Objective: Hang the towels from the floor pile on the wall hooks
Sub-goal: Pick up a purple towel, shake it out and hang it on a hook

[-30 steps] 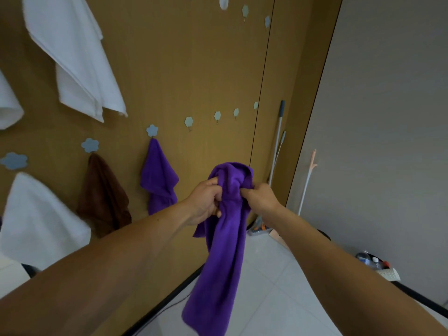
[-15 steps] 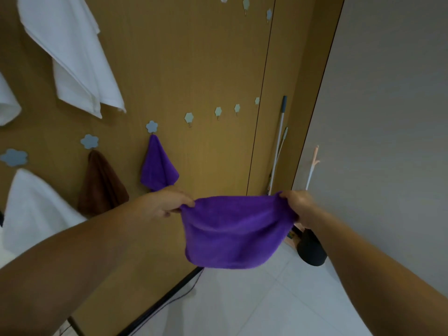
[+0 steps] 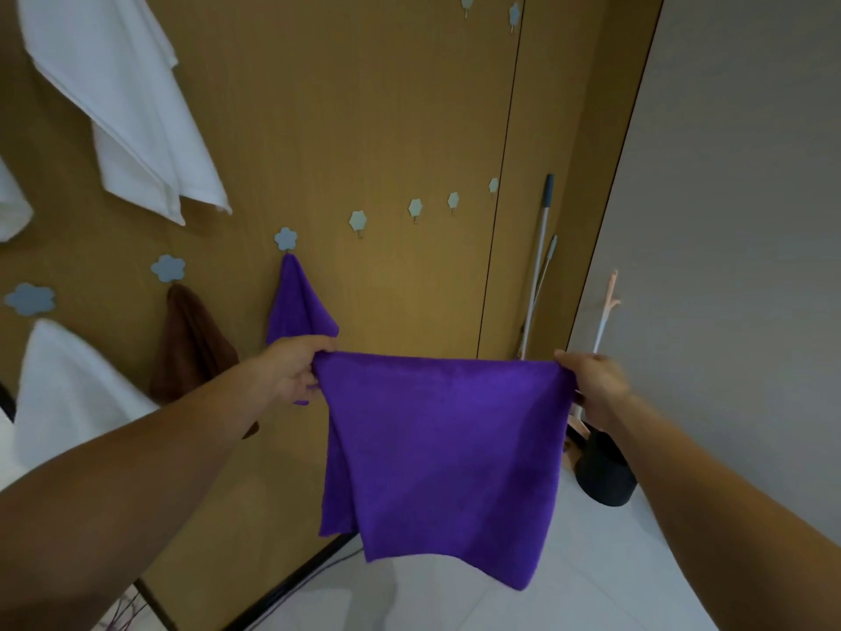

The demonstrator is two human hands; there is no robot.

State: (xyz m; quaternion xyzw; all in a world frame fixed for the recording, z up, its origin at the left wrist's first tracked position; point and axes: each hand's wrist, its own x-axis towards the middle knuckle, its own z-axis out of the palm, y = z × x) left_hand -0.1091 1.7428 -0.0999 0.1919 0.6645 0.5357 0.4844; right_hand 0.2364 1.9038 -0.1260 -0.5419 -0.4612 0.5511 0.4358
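A purple towel point(image 3: 446, 453) hangs spread out flat in front of me, held by its two top corners. My left hand point(image 3: 293, 368) pinches the left corner and my right hand point(image 3: 591, 384) pinches the right corner. On the wooden wall behind, a second purple towel point(image 3: 296, 302) hangs from a pale blue flower-shaped hook point(image 3: 286, 239). To its right, three flower hooks point(image 3: 358, 220) point(image 3: 415, 208) point(image 3: 453, 200) carry nothing. A brown towel point(image 3: 191, 348) hangs from a hook point(image 3: 168, 268) further left.
White towels hang at the upper left point(image 3: 123, 107) and lower left point(image 3: 68, 398). Mop handles point(image 3: 539, 261) lean in the corner by a grey wall point(image 3: 737, 220). A black bin point(image 3: 605, 471) stands on the white tiled floor point(image 3: 569, 594).
The purple towel was bunched between both hands; my hands moved apart and stretched it out, and it has now dropped open to full length.
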